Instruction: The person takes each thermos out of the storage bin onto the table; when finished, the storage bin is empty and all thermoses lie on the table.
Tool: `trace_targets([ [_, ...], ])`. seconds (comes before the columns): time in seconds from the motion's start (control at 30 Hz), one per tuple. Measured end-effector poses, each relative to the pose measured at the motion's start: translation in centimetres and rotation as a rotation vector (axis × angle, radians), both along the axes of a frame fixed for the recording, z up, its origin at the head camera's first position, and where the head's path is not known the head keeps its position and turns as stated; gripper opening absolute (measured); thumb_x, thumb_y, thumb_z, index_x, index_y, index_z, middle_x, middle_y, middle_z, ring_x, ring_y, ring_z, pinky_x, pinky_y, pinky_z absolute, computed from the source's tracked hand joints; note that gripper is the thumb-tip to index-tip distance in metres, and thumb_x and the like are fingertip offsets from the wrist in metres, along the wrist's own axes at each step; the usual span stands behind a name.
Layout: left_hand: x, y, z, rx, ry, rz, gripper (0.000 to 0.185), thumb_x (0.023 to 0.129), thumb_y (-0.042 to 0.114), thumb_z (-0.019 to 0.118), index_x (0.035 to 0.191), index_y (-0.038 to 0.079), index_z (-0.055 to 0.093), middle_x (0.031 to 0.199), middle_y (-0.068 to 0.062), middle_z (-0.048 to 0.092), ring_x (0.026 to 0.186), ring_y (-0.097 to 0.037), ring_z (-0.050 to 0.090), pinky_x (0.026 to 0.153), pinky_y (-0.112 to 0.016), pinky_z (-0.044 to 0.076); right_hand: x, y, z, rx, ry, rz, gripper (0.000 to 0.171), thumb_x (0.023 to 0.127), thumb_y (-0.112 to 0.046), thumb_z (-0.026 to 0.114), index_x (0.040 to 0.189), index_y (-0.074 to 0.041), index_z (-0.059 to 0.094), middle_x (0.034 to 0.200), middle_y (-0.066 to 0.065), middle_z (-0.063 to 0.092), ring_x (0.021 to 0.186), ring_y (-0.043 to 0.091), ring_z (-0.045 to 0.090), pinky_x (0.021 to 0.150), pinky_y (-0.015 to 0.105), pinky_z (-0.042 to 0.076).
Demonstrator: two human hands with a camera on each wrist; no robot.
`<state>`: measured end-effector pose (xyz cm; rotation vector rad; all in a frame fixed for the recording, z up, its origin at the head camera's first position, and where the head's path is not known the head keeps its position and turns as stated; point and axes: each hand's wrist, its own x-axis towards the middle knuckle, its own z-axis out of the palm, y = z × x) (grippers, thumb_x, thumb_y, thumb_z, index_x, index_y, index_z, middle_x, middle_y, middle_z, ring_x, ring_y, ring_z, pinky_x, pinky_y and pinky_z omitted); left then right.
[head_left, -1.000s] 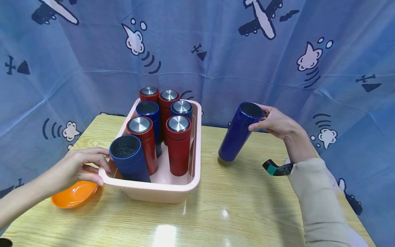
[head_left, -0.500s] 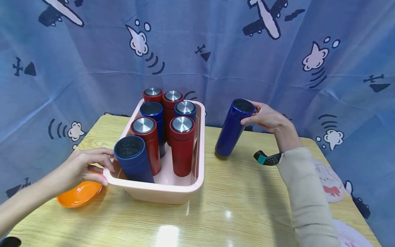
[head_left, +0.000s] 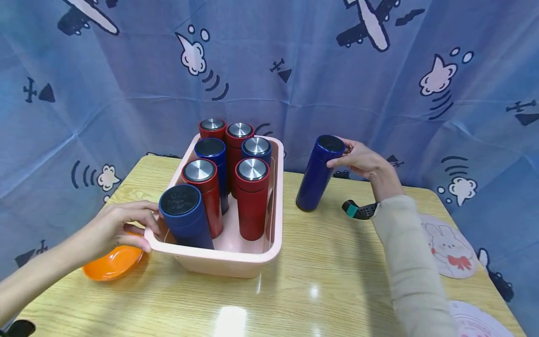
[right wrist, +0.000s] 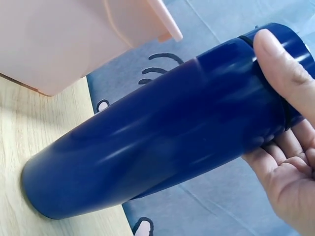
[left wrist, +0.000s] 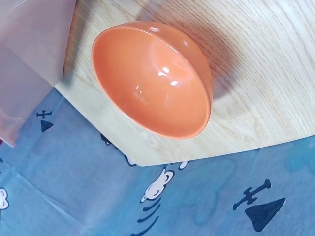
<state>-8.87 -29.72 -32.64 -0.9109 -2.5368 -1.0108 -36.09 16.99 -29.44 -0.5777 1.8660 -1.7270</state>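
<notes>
Glossy blue flask (head_left: 317,180), tilted, right of pink tub (head_left: 219,266); right hand (head_left: 360,158) curled round its top end, base near table (head_left: 320,262), contact unclear. Left hand (head_left: 121,223) pinches tub's near-left rim. Seven red and blue flasks (head_left: 252,208) inside; orange bowl (head_left: 111,264) beside.

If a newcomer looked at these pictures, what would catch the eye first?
Probably the pink bin, left of centre in the head view, holding seven red and blue flasks. Next, the dark blue flask, tilted in the right hand to the bin's right. Then the orange bowl at the bin's left.
</notes>
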Motion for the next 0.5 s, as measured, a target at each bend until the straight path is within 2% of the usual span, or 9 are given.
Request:
trace_targets([
  [0.1,0.0,0.0,0.0,0.002,-0.009,0.0,0.04,0.054,0.004,0.086,0.087,0.021,0.069,0.109,0.01,0.062,0.101,0.002,0.057,0.066,-0.015,0.056,-0.3,-0.1,-0.3,0.04,0.018,-0.004,0.079,0.084,0.014,0.064,0.15,-0.001,0.022,0.107,-0.008,0.068,0.1,0.007,0.062,0.087,0.021,0.052],
  [0.27,0.0,0.1,0.0,-0.002,-0.012,0.0,0.041,0.054,0.004,0.086,0.087,0.021,0.069,0.108,0.008,0.063,0.1,0.001,0.057,0.067,-0.014,0.056,-0.7,-0.7,-0.6,0.101,0.055,-0.032,0.077,0.084,0.012,0.065,0.149,-0.001,0.025,0.108,-0.011,0.066,0.103,0.006,0.061,0.092,0.023,0.049],
  [0.4,0.0,0.1,0.0,-0.006,-0.013,0.009,0.042,0.053,0.004,0.086,0.087,0.022,0.069,0.107,0.008,0.064,0.1,0.001,0.057,0.067,-0.014,0.056,-0.9,-1.4,-0.6,0.13,0.063,-0.064,0.074,0.084,0.012,0.064,0.148,-0.002,0.029,0.106,-0.012,0.065,0.102,0.005,0.06,0.107,0.034,0.04],
  [0.5,0.1,0.0,0.0,-0.013,-0.013,0.021,0.041,0.053,0.005,0.087,0.086,0.022,0.069,0.107,0.009,0.064,0.1,0.002,0.056,0.066,-0.014,0.055,-1.1,-1.8,-0.6,0.142,0.056,-0.078,0.076,0.085,0.011,0.064,0.149,-0.004,0.026,0.113,-0.009,0.063,0.107,0.007,0.058,0.113,0.041,0.032],
])
